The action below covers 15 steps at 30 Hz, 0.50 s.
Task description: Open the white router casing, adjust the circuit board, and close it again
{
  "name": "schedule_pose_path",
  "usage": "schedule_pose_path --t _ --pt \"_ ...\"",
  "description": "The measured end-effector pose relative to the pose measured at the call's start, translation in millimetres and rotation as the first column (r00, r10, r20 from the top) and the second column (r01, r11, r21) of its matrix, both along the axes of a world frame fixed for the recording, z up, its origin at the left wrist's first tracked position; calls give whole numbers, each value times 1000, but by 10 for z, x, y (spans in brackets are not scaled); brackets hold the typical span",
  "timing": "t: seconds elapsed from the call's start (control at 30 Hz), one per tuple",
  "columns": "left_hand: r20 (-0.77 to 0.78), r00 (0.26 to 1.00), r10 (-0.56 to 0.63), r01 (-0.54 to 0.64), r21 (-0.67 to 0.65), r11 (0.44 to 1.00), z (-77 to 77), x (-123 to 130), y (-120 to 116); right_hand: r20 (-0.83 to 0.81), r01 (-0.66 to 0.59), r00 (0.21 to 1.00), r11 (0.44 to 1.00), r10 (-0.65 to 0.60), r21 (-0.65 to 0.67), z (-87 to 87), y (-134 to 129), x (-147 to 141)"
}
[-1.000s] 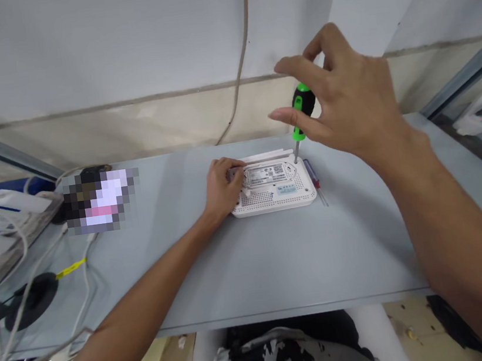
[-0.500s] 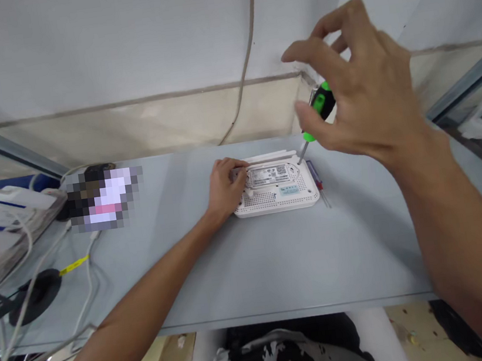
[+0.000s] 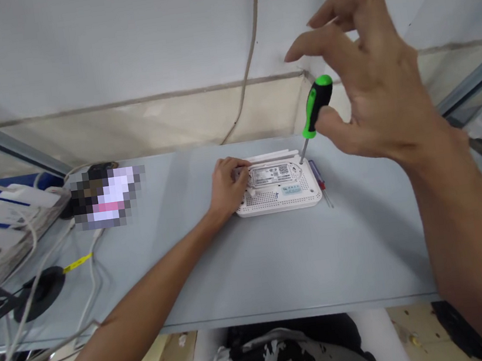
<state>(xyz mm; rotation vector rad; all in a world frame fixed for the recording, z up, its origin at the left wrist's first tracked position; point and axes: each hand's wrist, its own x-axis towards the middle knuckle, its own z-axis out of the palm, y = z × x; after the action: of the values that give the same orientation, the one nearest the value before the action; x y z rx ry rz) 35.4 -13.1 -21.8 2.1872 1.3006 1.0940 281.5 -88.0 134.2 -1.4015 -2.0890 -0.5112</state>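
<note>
Partly hidden, router (image 3: 280, 190) held under left hand (image 3: 226, 188), right hand (image 3: 369, 75) open beside screwdriver (image 3: 316, 101)

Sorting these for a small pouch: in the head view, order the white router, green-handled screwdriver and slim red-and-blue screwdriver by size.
1. White router.
2 and 3, unranked: the green-handled screwdriver looks bigger, but it stands nearer the camera than the slim red-and-blue screwdriver.

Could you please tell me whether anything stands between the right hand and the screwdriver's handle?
Nothing visible does: the right hand is open right beside the green-and-black screwdriver, with no object between them. The screwdriver stands tilted, its shaft down on the white router.
</note>
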Motion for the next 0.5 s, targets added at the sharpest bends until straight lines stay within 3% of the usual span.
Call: schedule_pose_path --t 0.2,0.4,0.5 --pt "-4 1000 -4 4 -7 1000 10 -1 2 22 217 976 974 -216 -69 -52 92 -94" --pt "-3 1000 -4 4 -16 1000 10 2 -3 -32 64 997 995 -67 -81 -42 56 -64" --pt "-2 1000 5 -5 -16 1000 3 5 -5 -42 17 999 999 -16 38 16 1 -14"
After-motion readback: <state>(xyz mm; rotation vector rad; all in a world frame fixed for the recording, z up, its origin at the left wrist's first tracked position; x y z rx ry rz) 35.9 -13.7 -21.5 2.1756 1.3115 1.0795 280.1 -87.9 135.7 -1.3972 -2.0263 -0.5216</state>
